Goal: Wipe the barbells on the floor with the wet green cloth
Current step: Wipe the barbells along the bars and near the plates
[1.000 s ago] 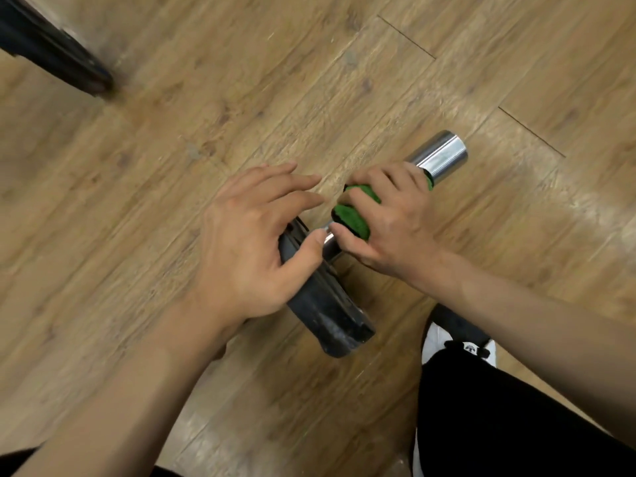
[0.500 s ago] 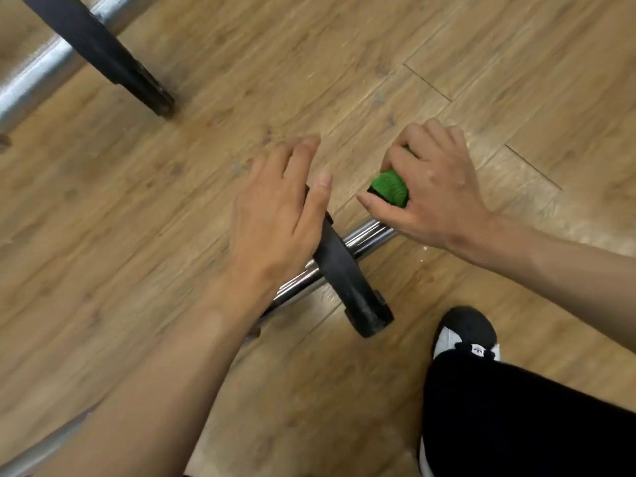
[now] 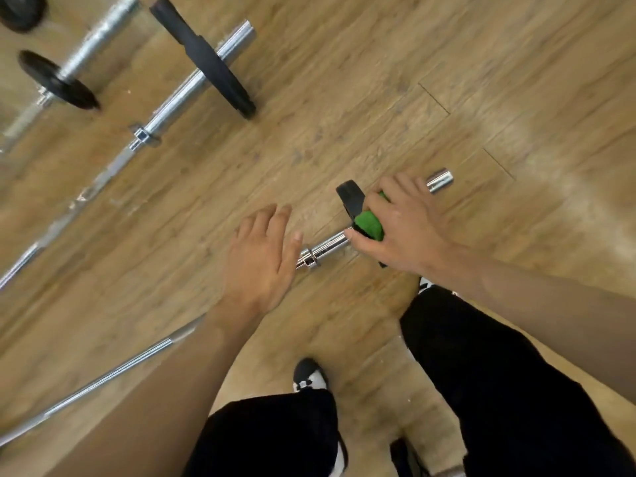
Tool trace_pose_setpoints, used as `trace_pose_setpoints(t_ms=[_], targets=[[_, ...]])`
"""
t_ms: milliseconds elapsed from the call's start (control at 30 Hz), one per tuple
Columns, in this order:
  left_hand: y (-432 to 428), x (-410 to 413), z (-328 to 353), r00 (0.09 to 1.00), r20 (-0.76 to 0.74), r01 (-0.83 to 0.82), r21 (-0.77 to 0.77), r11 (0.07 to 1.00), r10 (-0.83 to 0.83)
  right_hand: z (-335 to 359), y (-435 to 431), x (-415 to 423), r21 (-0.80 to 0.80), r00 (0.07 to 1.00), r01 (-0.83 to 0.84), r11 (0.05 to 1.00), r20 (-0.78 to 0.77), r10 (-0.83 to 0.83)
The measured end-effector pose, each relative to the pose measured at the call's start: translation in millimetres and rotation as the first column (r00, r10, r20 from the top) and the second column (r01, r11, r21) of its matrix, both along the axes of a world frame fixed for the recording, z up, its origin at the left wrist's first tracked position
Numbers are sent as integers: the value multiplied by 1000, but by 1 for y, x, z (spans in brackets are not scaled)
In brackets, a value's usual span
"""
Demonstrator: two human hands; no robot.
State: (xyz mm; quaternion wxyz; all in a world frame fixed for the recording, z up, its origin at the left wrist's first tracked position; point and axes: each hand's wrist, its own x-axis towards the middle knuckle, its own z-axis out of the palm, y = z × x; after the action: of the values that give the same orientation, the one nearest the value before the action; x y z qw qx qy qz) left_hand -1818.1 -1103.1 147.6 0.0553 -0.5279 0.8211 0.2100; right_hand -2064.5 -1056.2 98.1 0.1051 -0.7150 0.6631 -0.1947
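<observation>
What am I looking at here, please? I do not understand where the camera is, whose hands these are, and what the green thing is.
There is no machine here. A person wears one camera on the head, so you look down at their own hands, black trousers and a shoe. On the wooden floor lie barbells, which are chrome bars with black plates. The nearest barbell runs under both hands. A second barbell and a third barbell lie at the upper left. The right hand grips a green cloth against the nearest bar, beside its black plate. The left hand is open, fingers straight, over the same bar. Whether it touches the bar is unclear.
</observation>
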Motion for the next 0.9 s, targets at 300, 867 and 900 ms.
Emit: trace_pose_setpoints(t_ms=[300, 867, 900], targets=[[37, 97, 45, 994, 40, -99, 35, 994, 98, 54, 30, 91, 17, 984, 163, 986, -76, -161], [116, 147, -91, 995, 15, -99, 162, 982, 98, -85, 112, 158, 83, 921, 386, 919, -87, -379], [116, 142, -108, 995, 12, -99, 168, 981, 99, -99, 111, 158, 88, 918, 394, 915, -88, -387]])
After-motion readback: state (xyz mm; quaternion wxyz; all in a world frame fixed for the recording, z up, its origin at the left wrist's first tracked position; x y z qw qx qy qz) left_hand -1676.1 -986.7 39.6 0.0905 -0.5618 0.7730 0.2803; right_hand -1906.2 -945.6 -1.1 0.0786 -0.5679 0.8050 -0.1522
